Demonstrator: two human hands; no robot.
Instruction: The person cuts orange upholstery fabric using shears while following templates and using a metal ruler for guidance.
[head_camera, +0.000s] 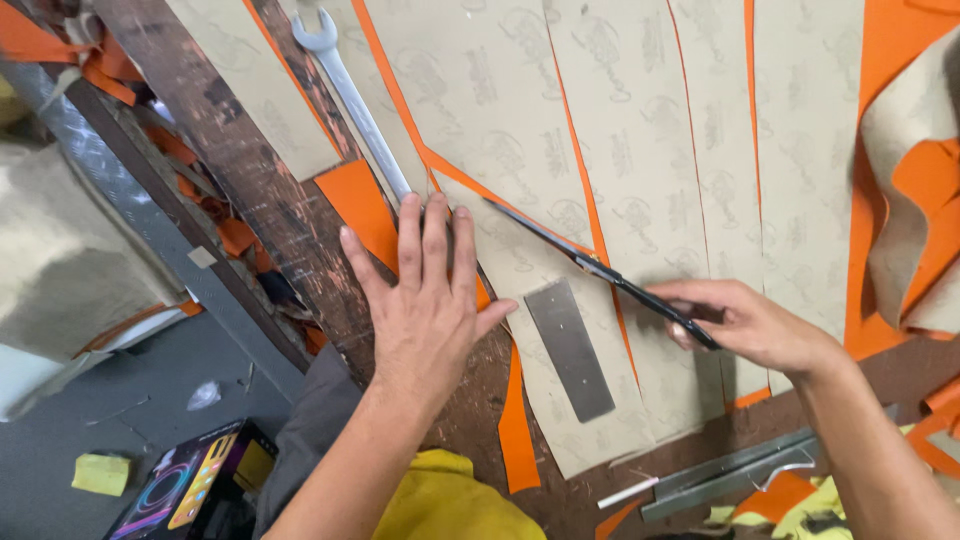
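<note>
Just right of the long silver spanner (352, 100) on the brown counter (250, 170), the left hand (425, 300) presses spread-fingered on tan-backed orange sheet (520, 250) while the right hand (745, 322) grips black scissors (600, 272), blades angled up-left toward it.

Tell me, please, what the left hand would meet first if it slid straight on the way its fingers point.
Most likely the long steel spanner: the left hand lies flat on the paper strip, fingers pointing up the bench, and its middle fingertips already sit at the spanner's near end. Whether they touch it is unclear.
</note>
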